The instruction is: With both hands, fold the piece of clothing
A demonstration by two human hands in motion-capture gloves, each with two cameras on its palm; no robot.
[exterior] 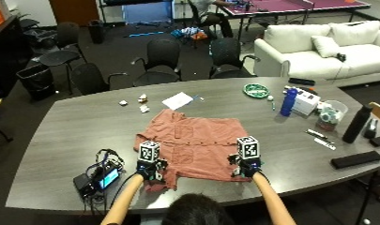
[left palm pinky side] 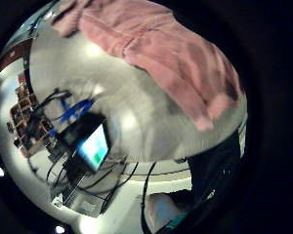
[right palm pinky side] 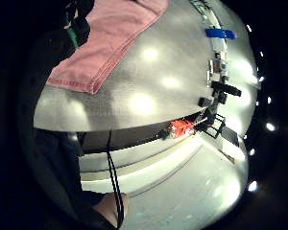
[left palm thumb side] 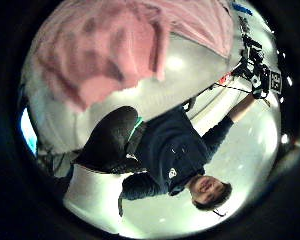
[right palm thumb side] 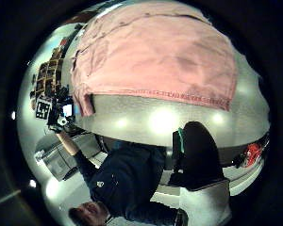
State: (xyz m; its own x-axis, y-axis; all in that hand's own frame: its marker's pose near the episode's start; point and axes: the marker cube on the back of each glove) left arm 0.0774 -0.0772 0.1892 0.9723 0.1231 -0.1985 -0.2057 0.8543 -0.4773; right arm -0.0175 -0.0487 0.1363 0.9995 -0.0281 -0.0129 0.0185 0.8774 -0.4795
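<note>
A: What takes up most of the scene?

B: A long grey table, and on it a salmon-pink shirt spread mostly flat near the person's edge, its near left corner rumpled.

A: And the hands?

B: The left hand sits over that rumpled near left corner, the right hand over the near right hem. Both are at the cloth, but whether the fingers pinch it or lie straight cannot be told; the palm views show only the shirt lying on the table below each palm.

A: Anything else on the table?

B: A small device with a lit screen and cables left of the left hand, a sheet of white paper beyond the shirt, a green dish, a blue bottle and a black bottle to the right.
</note>
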